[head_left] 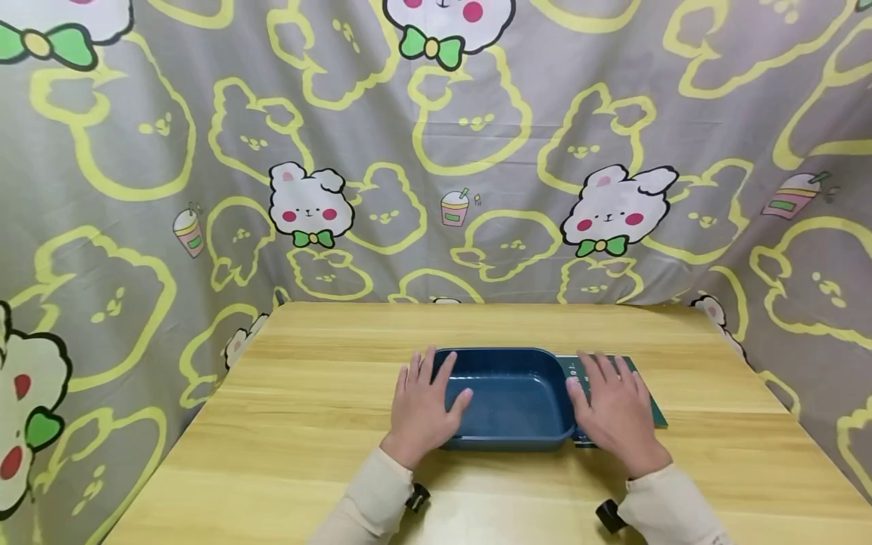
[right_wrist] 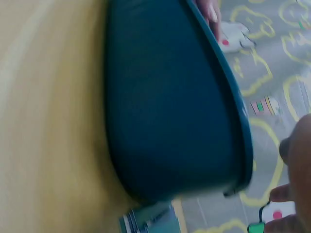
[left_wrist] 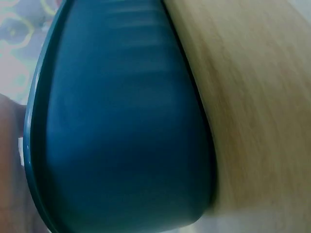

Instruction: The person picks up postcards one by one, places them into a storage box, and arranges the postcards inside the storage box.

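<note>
A dark blue rectangular tray (head_left: 511,405) with rounded corners and nothing in it sits on the wooden table. My left hand (head_left: 422,409) is spread over its left end, fingers straight and thumb above the inside; whether it touches the rim is unclear. Beside the right end is my right hand (head_left: 618,415), fingers spread and thumb close to the rim. A flat dark green booklet or card (head_left: 658,416) with white print lies under that hand, partly hidden by it and the tray. In the right wrist view, the tray's side (right_wrist: 170,107) stands apart from the right thumb.
The light wooden table (head_left: 306,424) reaches back to a grey curtain (head_left: 504,250) with yellow outlines and white rabbit faces, which also hangs along both sides. Small black devices (head_left: 611,516) sit at both wrists, next to the beige sleeves (head_left: 671,503).
</note>
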Demonstrator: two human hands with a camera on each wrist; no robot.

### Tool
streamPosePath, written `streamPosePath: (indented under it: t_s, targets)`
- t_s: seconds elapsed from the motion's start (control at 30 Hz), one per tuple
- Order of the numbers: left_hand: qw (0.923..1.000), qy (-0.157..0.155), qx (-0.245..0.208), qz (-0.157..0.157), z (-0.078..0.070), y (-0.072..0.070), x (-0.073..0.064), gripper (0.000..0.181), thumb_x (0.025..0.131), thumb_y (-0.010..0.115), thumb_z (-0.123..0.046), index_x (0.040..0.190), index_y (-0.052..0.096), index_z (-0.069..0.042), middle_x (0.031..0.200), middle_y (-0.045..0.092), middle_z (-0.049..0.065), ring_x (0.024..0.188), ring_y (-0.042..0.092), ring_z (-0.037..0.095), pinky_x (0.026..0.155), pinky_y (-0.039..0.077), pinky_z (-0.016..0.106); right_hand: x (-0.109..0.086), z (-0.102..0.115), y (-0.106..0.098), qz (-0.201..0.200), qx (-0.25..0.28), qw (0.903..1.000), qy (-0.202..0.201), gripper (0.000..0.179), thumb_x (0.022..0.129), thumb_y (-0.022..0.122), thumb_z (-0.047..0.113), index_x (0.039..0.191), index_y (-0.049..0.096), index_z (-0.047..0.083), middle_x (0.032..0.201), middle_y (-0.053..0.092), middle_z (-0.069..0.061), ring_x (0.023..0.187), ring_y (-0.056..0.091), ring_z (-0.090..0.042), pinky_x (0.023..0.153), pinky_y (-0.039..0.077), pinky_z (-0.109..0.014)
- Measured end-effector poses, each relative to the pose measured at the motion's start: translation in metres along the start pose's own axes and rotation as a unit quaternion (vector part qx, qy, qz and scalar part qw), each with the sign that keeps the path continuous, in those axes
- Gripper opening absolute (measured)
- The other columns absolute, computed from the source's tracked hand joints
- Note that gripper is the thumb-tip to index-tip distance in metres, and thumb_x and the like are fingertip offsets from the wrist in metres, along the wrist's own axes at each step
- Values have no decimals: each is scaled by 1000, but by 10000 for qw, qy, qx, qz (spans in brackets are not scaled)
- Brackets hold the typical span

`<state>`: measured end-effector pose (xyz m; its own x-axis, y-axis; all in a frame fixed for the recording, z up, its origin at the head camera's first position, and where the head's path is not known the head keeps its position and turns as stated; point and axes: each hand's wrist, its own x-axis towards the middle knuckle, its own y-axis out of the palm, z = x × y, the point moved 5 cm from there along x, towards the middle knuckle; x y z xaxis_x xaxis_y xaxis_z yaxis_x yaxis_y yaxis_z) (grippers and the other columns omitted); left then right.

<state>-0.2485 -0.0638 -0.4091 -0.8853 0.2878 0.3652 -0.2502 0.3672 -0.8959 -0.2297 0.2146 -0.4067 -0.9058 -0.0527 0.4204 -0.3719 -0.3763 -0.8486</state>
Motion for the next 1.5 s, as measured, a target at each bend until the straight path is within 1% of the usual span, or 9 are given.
streamPosePath:
  t_s: [0.13,0.3,0.5,0.63,0.83,1.0,1.13,1.37,1.5]
  targets:
    - [9897,-299,-1399,-40,16,2,6,64,97,50,-43,150,35,-10,155,26,20,137,32,42,105,31,60,10,-27,-5,-50,586,9968,549,55,99,49,31,138,42,-7,133,46,-33,118,41,-55,92,32,-69]
    - [9551,-820,-2839,196,38,13,8,66,95,60,-27,150,30,-5,154,28,20,136,33,44,105,30,61,9,-72,-1,811,707,9789,1740,70,95,53,36,137,33,-17,130,36,-42,112,37,-59,90,34,-69]
    - [9158,-1499,-3695,478,53,28,6,62,90,58,-6,148,37,-10,150,36,20,137,32,39,108,28,57,-2,-106,5,1859,351,9486,2536,86,92,52,52,123,34,-27,110,37,-44,98,38,-58,78,40,-62]
    - [9006,-1815,-3926,429,59,33,4,61,87,52,0,145,44,-13,148,40,19,136,36,36,108,29,55,-6,-114,11,2195,267,9381,2667,84,90,57,54,112,42,-26,98,39,-38,91,39,-52,72,40,-55]
    - [8897,-1789,-4176,461,62,36,7,60,87,49,1,146,44,-14,150,39,15,137,35,35,109,29,54,-5,-121,12,2069,242,9427,2606,71,88,62,47,102,50,-21,94,42,-35,87,41,-49,70,41,-51]
    - [8783,-1689,-4443,516,65,39,8,60,88,47,4,146,43,-11,151,37,15,138,34,37,109,28,54,-4,-125,9,1935,851,9422,2598,71,89,63,37,110,37,-26,95,47,-37,83,48,-44,72,45,-50]
    - [8713,-1711,-4560,604,67,38,8,58,91,46,3,147,42,-12,153,34,15,139,31,37,110,26,55,-4,-127,7,1841,1554,9286,2821,69,90,58,25,122,24,-26,103,47,-39,89,50,-43,77,45,-49]
    - [8676,-1719,-4625,615,67,39,8,57,92,46,2,147,42,-12,153,33,15,140,29,38,110,25,55,-4,-131,9,1418,2481,9089,3038,58,94,46,17,131,28,-24,124,43,-40,109,45,-44,90,42,-50]
    - [8689,-1715,-4606,594,67,40,8,57,92,47,2,147,42,-13,153,33,14,140,29,37,110,25,54,-3,-130,6,1087,2781,9044,3049,58,95,44,15,134,25,-23,121,45,-37,106,48,-38,82,46,-39]
